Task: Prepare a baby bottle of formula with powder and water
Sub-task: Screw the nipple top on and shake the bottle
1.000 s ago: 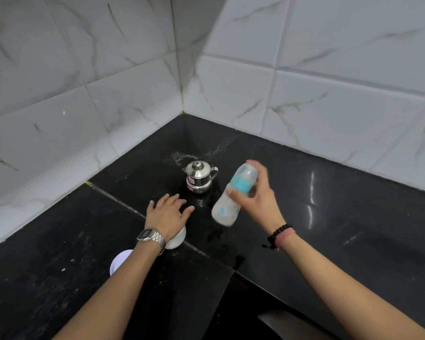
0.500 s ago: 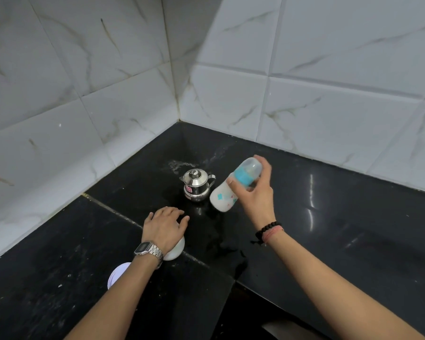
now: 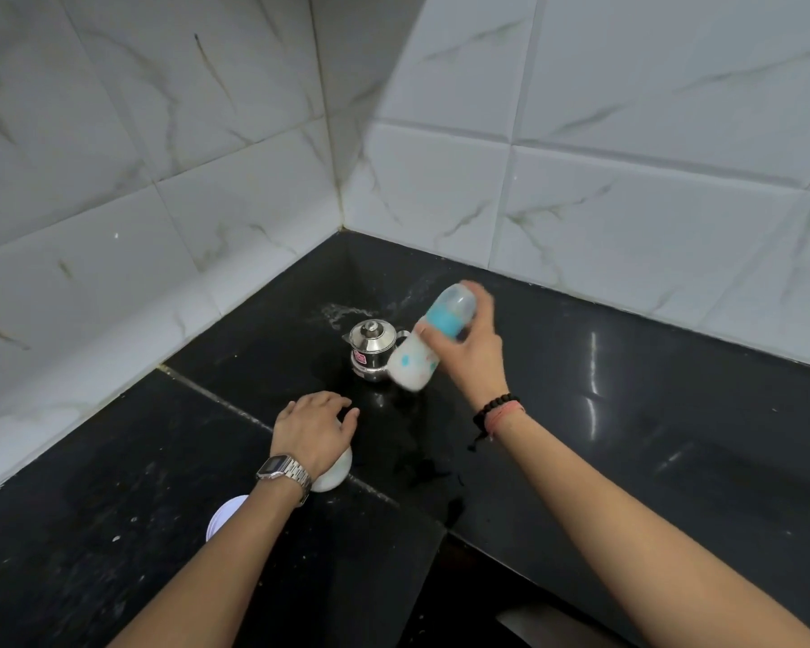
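My right hand (image 3: 471,353) grips a capped baby bottle (image 3: 429,339) with a blue collar and milky white contents. The bottle is tilted above the black counter, base down-left, motion-blurred. Just behind its base stands a small steel pot with a lid (image 3: 370,350). My left hand (image 3: 312,430) lies palm-down over a white round container (image 3: 333,474), covering most of it. A white lid (image 3: 225,514) lies flat on the counter beside my left forearm, partly hidden by it.
The black stone counter (image 3: 627,437) runs into a corner of white marble-look wall tiles (image 3: 581,203). Wet patches and splashes mark the counter around the pot and below the bottle. The counter's front edge drops off at bottom centre.
My right hand has moved the bottle up and away toward the pot, its tilt shifting as it swings. My left hand has curled its fingers down onto the white container.
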